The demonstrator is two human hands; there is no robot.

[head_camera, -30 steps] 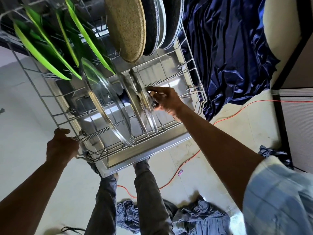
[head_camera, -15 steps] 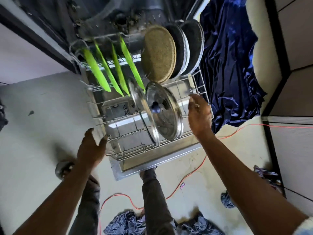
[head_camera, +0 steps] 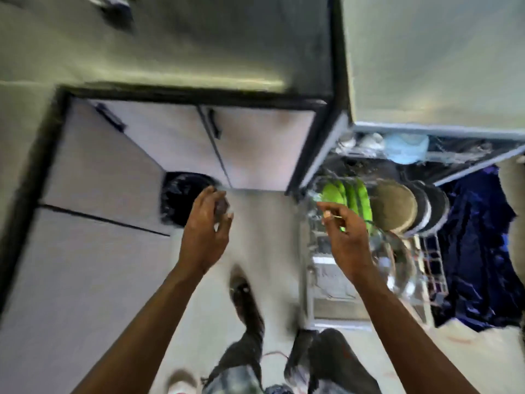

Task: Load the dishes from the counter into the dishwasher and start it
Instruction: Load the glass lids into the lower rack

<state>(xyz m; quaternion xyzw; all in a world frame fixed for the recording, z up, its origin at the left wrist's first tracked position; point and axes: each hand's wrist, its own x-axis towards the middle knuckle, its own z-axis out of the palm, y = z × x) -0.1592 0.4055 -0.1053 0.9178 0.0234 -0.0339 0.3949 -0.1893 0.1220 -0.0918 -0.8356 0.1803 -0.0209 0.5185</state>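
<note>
The view is blurred. The open dishwasher sits at the right with its lower rack (head_camera: 434, 268) pulled out. In the rack stand green plates (head_camera: 355, 200), a tan round plate (head_camera: 395, 206), dark plates (head_camera: 431, 209) and glass lids (head_camera: 397, 265). A light blue bowl (head_camera: 406, 147) sits in the upper rack. My left hand (head_camera: 207, 231) hovers over the floor left of the rack, fingers loosely curled, holding nothing. My right hand (head_camera: 343, 237) floats above the rack's left edge, also empty, clear of the lids.
A grey counter (head_camera: 199, 46) runs across the top, with pale cabinet doors (head_camera: 255, 143) below it. A black lined bin (head_camera: 181, 194) stands on the floor by the cabinets. Dark blue cloth (head_camera: 477, 251) lies right of the rack. My legs are below.
My head has turned left and up toward the counter. My right hand let go of the lid in the rack, my left hand left the rack's edge, and both hands rose empty.
</note>
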